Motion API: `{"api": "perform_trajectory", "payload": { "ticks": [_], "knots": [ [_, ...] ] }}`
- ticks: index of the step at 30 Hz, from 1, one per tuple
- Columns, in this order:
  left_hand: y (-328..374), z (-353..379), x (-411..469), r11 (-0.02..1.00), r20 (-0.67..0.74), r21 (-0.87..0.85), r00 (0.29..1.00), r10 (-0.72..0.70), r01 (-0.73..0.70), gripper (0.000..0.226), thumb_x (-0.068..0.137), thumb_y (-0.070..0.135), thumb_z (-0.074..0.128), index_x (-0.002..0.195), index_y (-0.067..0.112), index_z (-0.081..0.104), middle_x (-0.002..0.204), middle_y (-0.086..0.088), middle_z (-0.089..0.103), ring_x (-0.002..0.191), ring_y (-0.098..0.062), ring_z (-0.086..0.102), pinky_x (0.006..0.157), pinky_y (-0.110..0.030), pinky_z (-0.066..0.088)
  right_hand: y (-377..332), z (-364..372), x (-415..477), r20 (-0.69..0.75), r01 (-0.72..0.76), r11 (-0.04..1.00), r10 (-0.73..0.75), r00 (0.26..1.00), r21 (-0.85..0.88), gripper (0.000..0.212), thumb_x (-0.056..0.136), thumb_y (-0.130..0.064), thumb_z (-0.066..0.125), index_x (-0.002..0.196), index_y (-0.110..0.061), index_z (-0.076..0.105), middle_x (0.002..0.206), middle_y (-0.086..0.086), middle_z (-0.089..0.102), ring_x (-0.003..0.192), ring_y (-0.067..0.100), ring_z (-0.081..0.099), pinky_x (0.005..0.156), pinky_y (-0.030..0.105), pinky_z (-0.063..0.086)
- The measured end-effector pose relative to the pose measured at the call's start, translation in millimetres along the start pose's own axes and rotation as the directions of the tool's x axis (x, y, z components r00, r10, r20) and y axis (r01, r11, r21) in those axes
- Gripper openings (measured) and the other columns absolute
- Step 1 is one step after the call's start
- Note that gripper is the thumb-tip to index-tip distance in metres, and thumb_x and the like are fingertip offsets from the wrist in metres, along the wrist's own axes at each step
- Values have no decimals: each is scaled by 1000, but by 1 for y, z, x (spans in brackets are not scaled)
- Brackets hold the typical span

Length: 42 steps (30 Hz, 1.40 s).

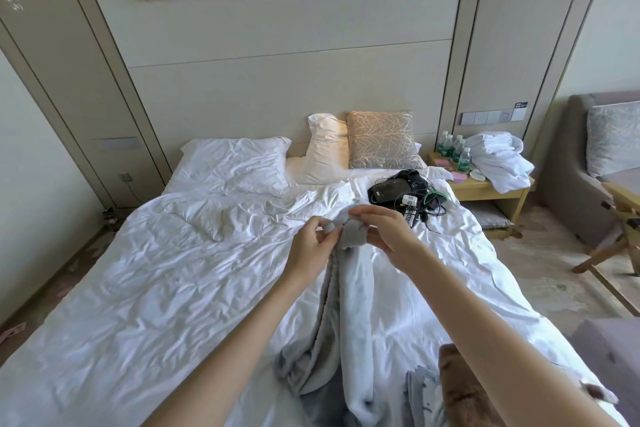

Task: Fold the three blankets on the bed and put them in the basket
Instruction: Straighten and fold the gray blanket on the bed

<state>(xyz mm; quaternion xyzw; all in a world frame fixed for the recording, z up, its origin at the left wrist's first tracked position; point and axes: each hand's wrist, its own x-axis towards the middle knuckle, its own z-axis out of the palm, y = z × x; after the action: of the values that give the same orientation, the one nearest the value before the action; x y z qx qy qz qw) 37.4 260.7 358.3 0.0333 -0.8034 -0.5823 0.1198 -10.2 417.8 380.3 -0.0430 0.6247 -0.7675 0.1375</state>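
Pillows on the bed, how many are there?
3. A flat white pillow lies at the left; an upright white pillow leans on the headboard; a patterned cushion stands just right of it. The duvet may hide more.

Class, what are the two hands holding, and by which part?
Both the left hand and right hand pinch the grey blanket by its top edge.

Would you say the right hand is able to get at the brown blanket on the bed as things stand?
Probably not straight away: the right hand pinches the grey blanket. The brown blanket lies uncovered just below that forearm, so once freed the hand looks able to reach it.
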Motion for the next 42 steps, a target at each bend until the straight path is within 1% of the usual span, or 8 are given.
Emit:
{"api": "perform_trajectory", "payload": {
  "ticks": [6,11,19,24,31,35,37,42],
  "knots": [
    [9,-2,1,989,3,-127,997,-78,78,23,94,19,64,79,11,49,76,-15,60,73,-27,56,79,-61,51,-2,-7,-6,111,104,966,-80,991,-236,39,82,14,51,110,-7,68,104,11,67,95,22,66,75,32,60],
    [11,-5,3,981,36,-177,996,-79,85,22,96,16,61,80,8,48,68,-7,57,64,-21,57,65,-36,54,-7,-7,-6,81,220,802,-211,974,-555,18,76,-10,78,90,-4,69,81,4,55,74,14,54,67,29,46],
    [18,-8,-2,988,222,-135,974,-44,75,44,77,38,79,93,7,53,76,5,68,73,-6,67,65,-21,52,-13,-4,-5,91,289,508,-378,921,-812,25,75,-24,78,62,-16,58,96,8,49,97,22,44,84,36,40],
    [19,-15,2,999,196,-16,980,38,-36,28,91,16,69,102,-4,53,86,-10,56,80,-18,54,73,-34,41,-11,-7,0,154,346,555,-362,919,-757,44,74,-27,79,63,6,52,63,8,45,61,17,41,57,33,29],
    [23,-40,3,989,64,104,993,101,-107,19,97,12,55,105,-5,58,84,-7,51,77,-11,49,72,-24,39,-9,-39,-2,212,297,387,-247,946,-873,51,69,-37,83,52,-19,38,53,-3,38,56,16,37,53,32,21],
    [26,-58,-5,989,38,70,991,127,-129,16,98,11,56,110,1,60,97,-3,62,91,-11,57,82,-19,44,-1,-50,-15,203,249,174,-244,948,-953,12,75,-36,77,84,-33,70,76,1,68,83,25,61,72,28,31],
    [27,-63,-11,987,24,91,991,129,-131,12,98,11,56,108,9,61,96,3,63,89,-6,59,77,-12,45,0,-49,-24,242,298,132,-326,914,-945,34,77,-38,76,110,-28,72,96,-1,70,98,23,59,89,28,29],
    [40,-89,-32,989,-126,87,983,131,-121,13,98,10,57,108,2,60,96,-3,61,89,-12,56,74,-15,45,-25,-35,-48,220,295,69,-508,832,-953,30,74,-46,77,93,-22,77,110,-1,55,106,23,48,91,37,38]
  ]
}}
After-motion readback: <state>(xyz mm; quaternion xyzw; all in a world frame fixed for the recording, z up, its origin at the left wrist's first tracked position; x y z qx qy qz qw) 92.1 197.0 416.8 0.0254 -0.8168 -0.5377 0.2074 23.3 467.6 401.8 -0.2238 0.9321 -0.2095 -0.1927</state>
